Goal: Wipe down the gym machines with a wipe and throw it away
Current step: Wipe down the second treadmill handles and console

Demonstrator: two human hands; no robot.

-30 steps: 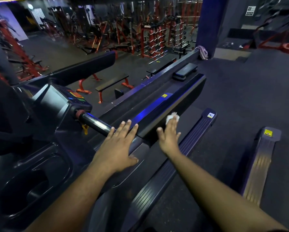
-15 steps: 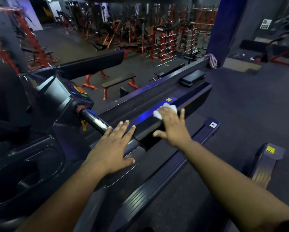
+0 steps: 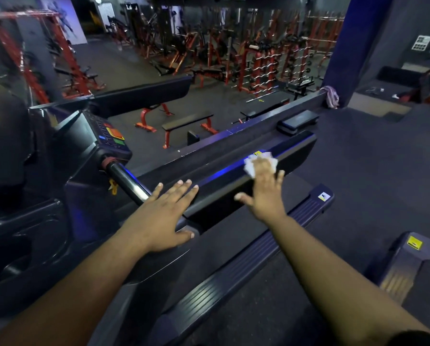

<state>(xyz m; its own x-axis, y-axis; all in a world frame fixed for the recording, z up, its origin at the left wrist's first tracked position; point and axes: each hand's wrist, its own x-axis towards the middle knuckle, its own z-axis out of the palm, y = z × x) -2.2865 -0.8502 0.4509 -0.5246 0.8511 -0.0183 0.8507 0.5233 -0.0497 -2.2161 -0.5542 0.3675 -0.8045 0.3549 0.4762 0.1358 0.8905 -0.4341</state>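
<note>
We see the white wipe [image 3: 252, 166] crumpled flat on top of the treadmill's dark side rail [image 3: 223, 181], beside a small yellow sticker [image 3: 258, 153] and a streak of blue light. Our right hand [image 3: 266, 193] presses it down with straight, spread fingers, the thumb out to the left. Our left hand [image 3: 162, 216] lies flat and wide on the near end of that rail, fingers straight, holding nothing, just beside the chrome handlebar [image 3: 127, 182]. Left of that stands the console [image 3: 109, 138] with orange and green buttons. Below our right arm runs the ribbed foot rail [image 3: 233, 275]. Beyond the machine, a black bench [image 3: 187, 122] on red legs and red weight racks [image 3: 266, 63].
</note>
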